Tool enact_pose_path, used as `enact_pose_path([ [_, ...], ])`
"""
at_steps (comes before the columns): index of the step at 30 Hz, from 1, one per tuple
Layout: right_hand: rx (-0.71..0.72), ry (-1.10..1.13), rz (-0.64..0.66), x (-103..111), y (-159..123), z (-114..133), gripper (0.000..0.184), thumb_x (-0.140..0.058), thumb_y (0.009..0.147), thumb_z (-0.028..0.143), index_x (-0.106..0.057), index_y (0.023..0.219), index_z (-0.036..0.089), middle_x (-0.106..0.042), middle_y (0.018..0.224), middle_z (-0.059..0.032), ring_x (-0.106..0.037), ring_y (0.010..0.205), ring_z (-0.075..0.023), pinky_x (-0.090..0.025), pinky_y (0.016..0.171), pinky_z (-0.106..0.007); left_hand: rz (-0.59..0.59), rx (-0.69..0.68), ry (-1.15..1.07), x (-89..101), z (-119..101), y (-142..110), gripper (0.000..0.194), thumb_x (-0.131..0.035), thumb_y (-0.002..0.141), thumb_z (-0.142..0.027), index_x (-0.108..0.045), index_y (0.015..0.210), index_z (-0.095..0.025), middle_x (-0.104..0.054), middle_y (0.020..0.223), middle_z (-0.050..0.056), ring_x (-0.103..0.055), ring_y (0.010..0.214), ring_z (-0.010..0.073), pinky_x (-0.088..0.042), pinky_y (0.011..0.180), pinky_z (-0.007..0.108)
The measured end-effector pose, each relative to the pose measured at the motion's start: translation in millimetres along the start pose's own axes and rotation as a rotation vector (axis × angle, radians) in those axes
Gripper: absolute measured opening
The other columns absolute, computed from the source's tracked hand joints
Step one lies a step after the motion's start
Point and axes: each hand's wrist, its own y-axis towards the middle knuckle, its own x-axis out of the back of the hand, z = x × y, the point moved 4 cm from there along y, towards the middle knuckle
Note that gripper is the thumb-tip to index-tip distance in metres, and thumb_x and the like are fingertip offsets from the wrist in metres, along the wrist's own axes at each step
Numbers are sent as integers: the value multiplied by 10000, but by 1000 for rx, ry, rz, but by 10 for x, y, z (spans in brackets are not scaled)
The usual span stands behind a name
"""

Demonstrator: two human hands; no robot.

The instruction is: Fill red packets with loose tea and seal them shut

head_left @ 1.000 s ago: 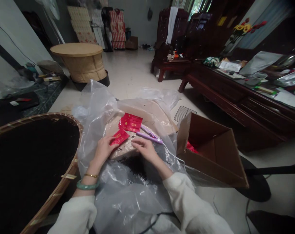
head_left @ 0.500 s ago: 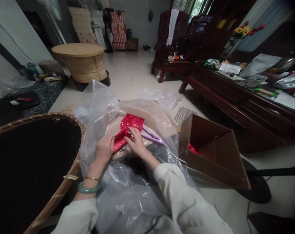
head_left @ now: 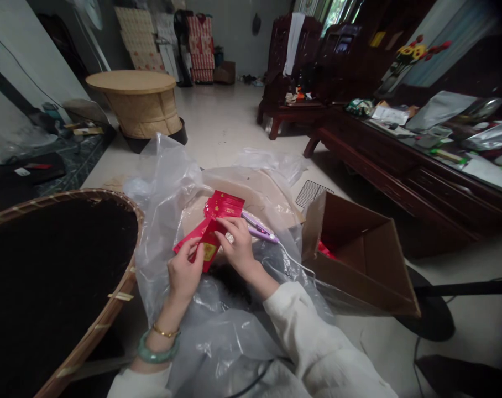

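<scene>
My left hand [head_left: 185, 272] and my right hand [head_left: 238, 246] both pinch a small red packet [head_left: 206, 245], held up just above a board wrapped in clear plastic [head_left: 259, 190]. The packet has a gold mark on its face. Right behind it lies a stack of more red packets [head_left: 225, 205]. A purple pen-like tool [head_left: 260, 230] rests on the board just right of my right hand. A dark pile of loose leaves [head_left: 230, 279] shows under the plastic below my hands.
A wide woven tray of dark leaves [head_left: 52, 276] fills the left. An open cardboard box [head_left: 359, 260] with red packets inside stands on the right. Beyond it runs a dark wooden table [head_left: 421, 166] covered with clutter. A round bamboo tub [head_left: 137, 102] stands on the floor behind.
The red packet was lying on the board under my left fingers. My right hand came over to it, and now both hands hold it lifted and tilted up.
</scene>
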Motion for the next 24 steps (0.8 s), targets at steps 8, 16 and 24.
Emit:
enact_pose_path([
  [8, 211, -86, 36, -23, -145, 74, 338, -451, 981, 202, -620, 1273, 186, -654, 1028, -130, -595, 956, -222, -521, 841, -388, 48, 324, -324, -108, 53, -26, 441, -696, 652, -534, -697, 835, -133, -743, 762, 90, -703, 684, 223, -569, 647, 301],
  [16, 325, -253, 38, 83, -159, 151, 127, -576, 938, 209, -703, 939, 218, -653, 935, -102, -550, 915, -227, -482, 851, -383, 89, 375, -376, -135, 21, -77, 442, -694, 634, -503, -708, 871, -129, -752, 764, 76, -700, 682, 211, -548, 646, 287],
  [24, 254, -129, 392, 111, -56, 48, 260, -425, 997, 258, -627, 856, 177, -640, 746, -67, -549, 722, -192, -433, 732, -338, 158, 18, -7, -6, -78, -14, 342, -587, 771, -448, -744, 927, -187, -760, 814, 63, -707, 707, 224, -551, 692, 311],
])
